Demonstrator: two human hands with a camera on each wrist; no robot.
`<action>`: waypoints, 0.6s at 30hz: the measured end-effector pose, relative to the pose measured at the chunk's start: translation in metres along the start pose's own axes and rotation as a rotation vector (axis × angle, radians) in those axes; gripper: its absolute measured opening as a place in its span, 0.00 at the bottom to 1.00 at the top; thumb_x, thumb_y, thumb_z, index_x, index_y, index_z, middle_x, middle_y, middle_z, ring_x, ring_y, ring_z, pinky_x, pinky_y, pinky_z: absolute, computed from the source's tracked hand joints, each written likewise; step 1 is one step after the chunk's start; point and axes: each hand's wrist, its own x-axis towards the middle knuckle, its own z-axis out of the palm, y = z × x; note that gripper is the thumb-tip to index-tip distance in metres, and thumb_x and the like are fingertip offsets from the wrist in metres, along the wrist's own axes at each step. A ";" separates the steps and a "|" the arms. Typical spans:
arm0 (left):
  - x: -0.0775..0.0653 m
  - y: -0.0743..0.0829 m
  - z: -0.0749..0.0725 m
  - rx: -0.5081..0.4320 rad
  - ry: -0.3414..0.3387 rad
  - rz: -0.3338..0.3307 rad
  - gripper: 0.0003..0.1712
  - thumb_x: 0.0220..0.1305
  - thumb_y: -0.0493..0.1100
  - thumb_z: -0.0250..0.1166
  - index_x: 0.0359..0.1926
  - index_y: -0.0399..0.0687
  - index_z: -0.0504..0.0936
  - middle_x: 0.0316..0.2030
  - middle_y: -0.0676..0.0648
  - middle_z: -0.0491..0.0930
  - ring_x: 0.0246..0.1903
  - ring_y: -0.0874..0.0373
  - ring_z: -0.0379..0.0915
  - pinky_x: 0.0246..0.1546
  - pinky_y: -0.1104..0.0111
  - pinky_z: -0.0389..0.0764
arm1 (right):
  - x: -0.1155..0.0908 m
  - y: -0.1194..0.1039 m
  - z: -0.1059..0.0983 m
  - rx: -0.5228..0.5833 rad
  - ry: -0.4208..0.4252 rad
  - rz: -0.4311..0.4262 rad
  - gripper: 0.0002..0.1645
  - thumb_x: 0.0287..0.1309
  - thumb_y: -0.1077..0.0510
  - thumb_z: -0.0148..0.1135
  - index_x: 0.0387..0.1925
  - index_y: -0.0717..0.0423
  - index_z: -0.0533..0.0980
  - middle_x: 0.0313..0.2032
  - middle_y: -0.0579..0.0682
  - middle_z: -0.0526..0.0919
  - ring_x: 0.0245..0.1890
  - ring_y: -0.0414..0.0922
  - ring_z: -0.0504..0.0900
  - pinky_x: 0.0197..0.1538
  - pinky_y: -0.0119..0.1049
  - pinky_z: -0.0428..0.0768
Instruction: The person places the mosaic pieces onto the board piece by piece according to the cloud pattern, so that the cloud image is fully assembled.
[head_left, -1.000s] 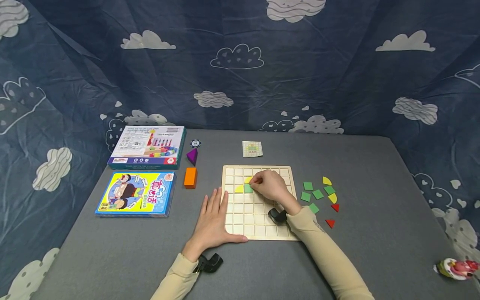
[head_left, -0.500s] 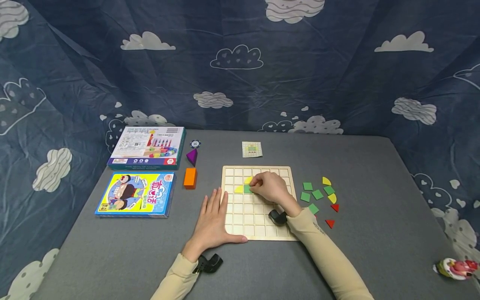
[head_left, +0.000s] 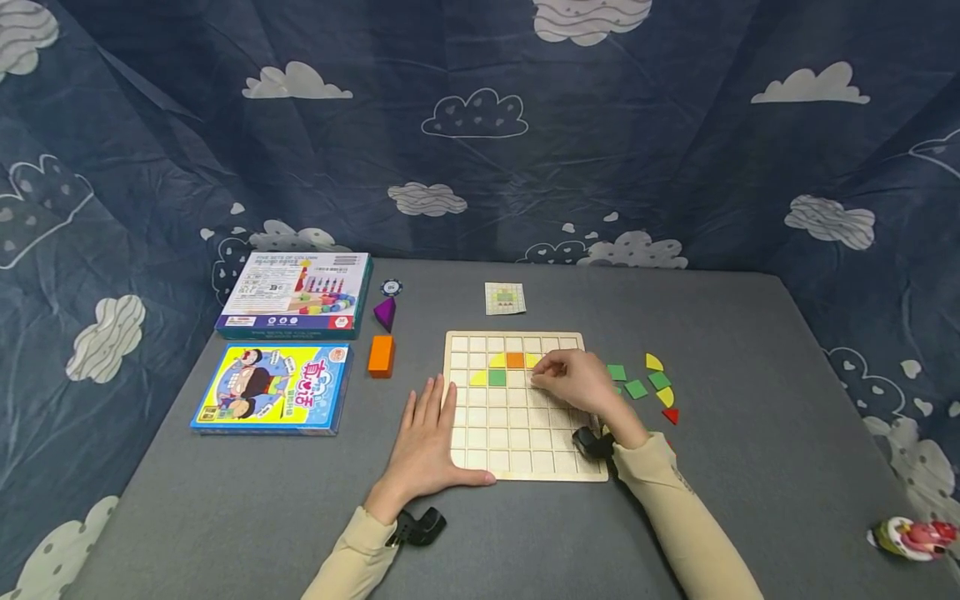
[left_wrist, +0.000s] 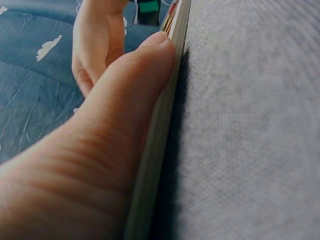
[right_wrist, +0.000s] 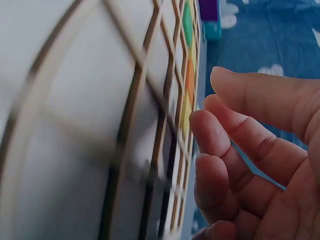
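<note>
My left hand [head_left: 427, 446] lies flat with straight fingers at the left edge of a wooden grid board [head_left: 498, 437], its thumb along the near edge. In the left wrist view the thumb [left_wrist: 135, 75] touches the board's side. Over the board's right part hovers my right hand [head_left: 577, 383]. Its fingers [right_wrist: 212, 132] are loosely bent, with no piece visible between thumb and fingertips. A green square [head_left: 497, 377] sits in a cell beside a yellow quarter-circle [head_left: 478, 379]. In the row behind, an orange square [head_left: 515, 360] lies between two yellow pieces.
A pattern card [head_left: 505, 298] lies behind the board. Loose green squares [head_left: 636, 389], yellow quarter-circles [head_left: 654, 362] and a red triangle [head_left: 671, 415] lie to the right. Two boxes [head_left: 272, 389], an orange block [head_left: 381, 357] and a purple block [head_left: 385, 313] stand left. A figurine [head_left: 911, 537] is far right.
My right hand has moved right, away from the green square, uncovering the orange square and the yellow piece beside it. The green square stays in its cell. My left hand has not moved.
</note>
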 end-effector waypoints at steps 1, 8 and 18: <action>0.000 0.000 0.000 -0.001 0.001 0.001 0.79 0.33 0.83 0.62 0.73 0.36 0.43 0.72 0.35 0.38 0.71 0.46 0.28 0.67 0.52 0.32 | -0.002 0.004 -0.004 0.002 0.011 0.010 0.05 0.53 0.55 0.69 0.30 0.52 0.83 0.22 0.43 0.78 0.21 0.42 0.72 0.26 0.36 0.68; -0.001 -0.001 0.000 -0.010 0.029 0.025 0.79 0.32 0.82 0.63 0.73 0.35 0.45 0.72 0.34 0.40 0.71 0.43 0.31 0.67 0.50 0.35 | -0.016 0.032 -0.031 -0.042 0.127 0.057 0.08 0.53 0.57 0.69 0.31 0.59 0.82 0.23 0.47 0.78 0.20 0.44 0.70 0.22 0.36 0.66; 0.000 -0.001 0.000 -0.001 0.029 0.023 0.79 0.32 0.82 0.64 0.73 0.34 0.45 0.72 0.34 0.40 0.71 0.44 0.30 0.67 0.50 0.35 | -0.036 0.059 -0.054 -0.103 0.102 0.126 0.11 0.47 0.54 0.73 0.29 0.57 0.81 0.24 0.46 0.78 0.24 0.44 0.72 0.27 0.38 0.67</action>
